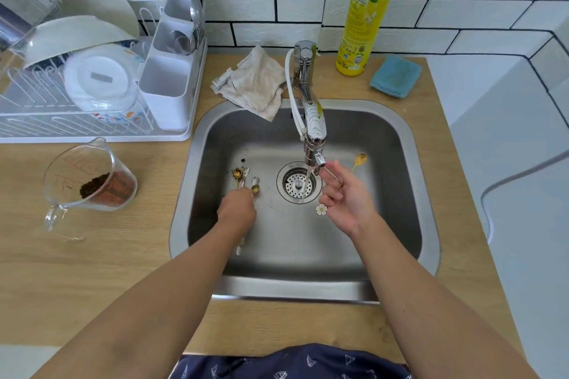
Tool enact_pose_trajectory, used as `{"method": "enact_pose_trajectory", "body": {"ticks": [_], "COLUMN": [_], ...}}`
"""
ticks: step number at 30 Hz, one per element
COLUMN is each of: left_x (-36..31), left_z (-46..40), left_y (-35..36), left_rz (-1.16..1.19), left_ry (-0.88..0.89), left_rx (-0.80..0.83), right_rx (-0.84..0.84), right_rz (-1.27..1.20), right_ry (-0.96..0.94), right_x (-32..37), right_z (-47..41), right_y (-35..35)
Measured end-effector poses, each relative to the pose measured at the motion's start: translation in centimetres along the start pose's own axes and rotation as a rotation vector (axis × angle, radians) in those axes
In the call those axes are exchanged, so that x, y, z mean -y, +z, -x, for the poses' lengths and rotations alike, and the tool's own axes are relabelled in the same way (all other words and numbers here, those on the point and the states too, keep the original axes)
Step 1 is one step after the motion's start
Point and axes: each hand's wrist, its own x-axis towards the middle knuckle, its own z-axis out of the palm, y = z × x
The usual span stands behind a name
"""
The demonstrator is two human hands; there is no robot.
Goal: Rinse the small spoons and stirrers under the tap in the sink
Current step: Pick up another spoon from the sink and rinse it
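Three small spoons (246, 180) lie on the sink (385, 138) floor left of the drain (298, 182); your left hand (237, 209) has its grip closed on their handles. Your right hand (345, 197) pinches a gold flower-ended stirrer (357, 161) just beside the tap (312, 120) stream. A rag (258, 83) droops over the sink's back edge, measuring jug (89, 178) on the table (92, 255).
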Motion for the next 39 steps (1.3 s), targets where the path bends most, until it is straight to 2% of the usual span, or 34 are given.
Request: {"method": "enact_pose_trajectory", "body": {"ticks": [3, 8, 13, 22, 25, 30, 34, 36, 39], "left_x": [-1.0, -3.4, -4.6, -4.7, -4.5, -4.6, -4.4, -4.4, -4.5], "left_z": [0.6, 4.1, 6.0, 6.5, 6.5, 6.8, 6.8, 6.9, 7.1], "left_y": [-0.6, -0.5, -0.2, -0.1, 0.3, 0.4, 0.0, -0.1, -0.3], "left_rz": [0.171, 0.864, 1.055, 1.154, 1.125, 1.048, 1.060, 1.071, 1.072], "left_ry": [0.080, 0.107, 0.131, 0.122, 0.116, 0.162, 0.145, 0.152, 0.166], "left_rx": [-0.003, 0.173, 0.206, 0.231, 0.160, 0.114, 0.117, 0.113, 0.113], "right_rx": [-0.035, -0.171, -0.150, -0.031, 0.030, -0.027, 0.075, 0.063, -0.053], "right_rz": [0.107, 0.340, 0.538, 0.791, 0.806, 0.835, 0.801, 0.793, 0.881], "right_ry": [-0.019, -0.085, -0.083, -0.185, -0.179, -0.241, -0.173, -0.204, -0.259], "right_x": [-0.3, -1.3, -1.9, -2.2, -2.3, -2.5, -2.3, -2.4, -2.8], "right_z": [-0.4, -0.7, -0.5, -0.3, -0.3, -0.4, -0.3, -0.1, -0.2], "right_y": [-0.3, -0.4, 0.0, 0.5, 0.4, 0.3, 0.1, -0.1, -0.1]}}
